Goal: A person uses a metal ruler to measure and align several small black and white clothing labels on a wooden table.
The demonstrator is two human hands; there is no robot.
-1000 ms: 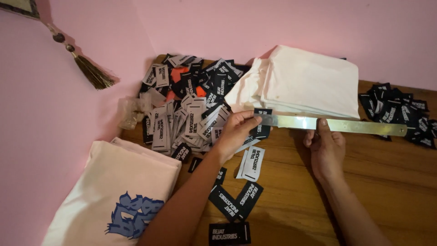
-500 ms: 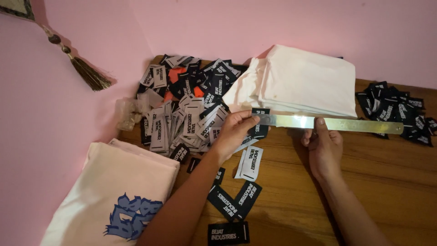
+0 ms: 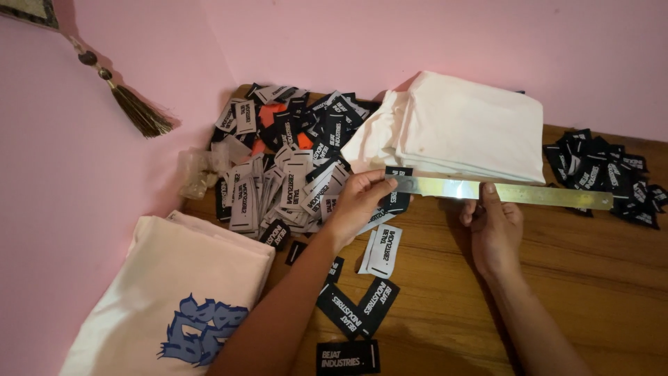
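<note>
A long steel ruler lies level just in front of a folded stack of white cloth. My left hand pinches the ruler's left end together with a black woven label. My right hand grips the ruler near its middle from below, thumb on the metal. Under my hands, loose labels lie on the wooden floor: a white one and two black ones.
A big heap of black, white and orange labels fills the corner by the pink wall. A smaller black pile sits at the right. A cream shirt with a blue print lies at lower left. A tassel hangs on the wall.
The ruler and both hands have stayed almost in place; the view has shifted only slightly.
</note>
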